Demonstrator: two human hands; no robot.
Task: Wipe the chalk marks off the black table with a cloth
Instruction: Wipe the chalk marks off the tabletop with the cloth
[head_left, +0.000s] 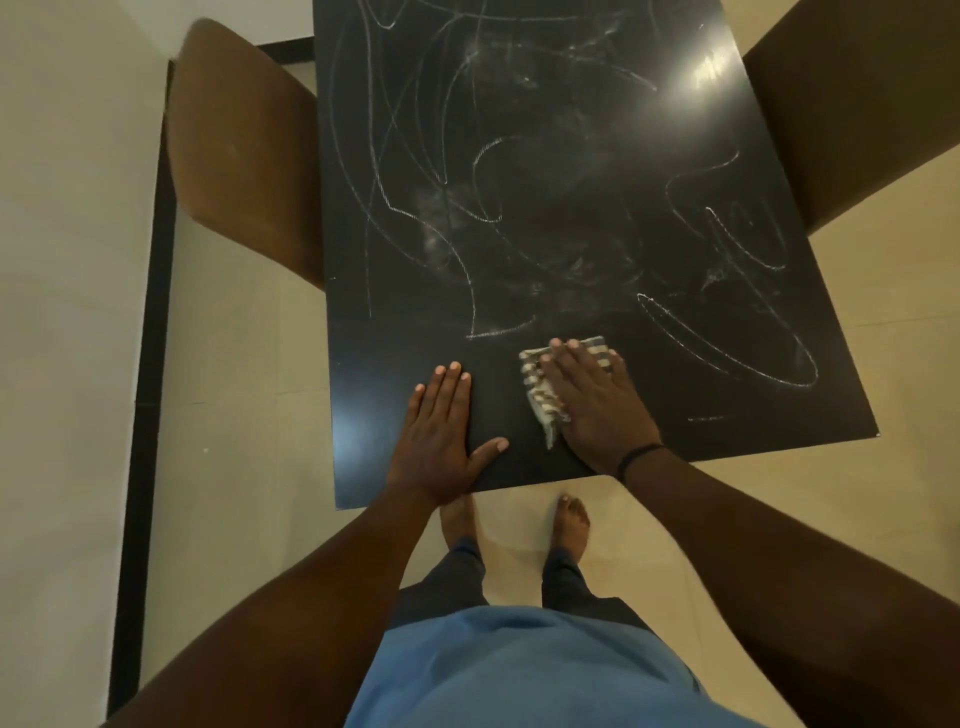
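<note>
1. The right hand (592, 402) presses a striped cloth (545, 400) flat on the black table (727, 415), fingers stretched out, not clenched
2. Better to push it with even pressure towards the chalk marks (498, 332) just beyond the fingertips
3. The left hand (441, 431) lies open, holding nothing, and steadies the table
4. The tabletop is smooth and glossy, the cloth soft and crumpled

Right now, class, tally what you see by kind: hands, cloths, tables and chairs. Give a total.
Hands: 2, left hand bare on the table, right hand flat on the cloth
Cloths: 1, cloth
Tables: 1, table
Chairs: 2, left chair, right chair
Total: 6
</note>
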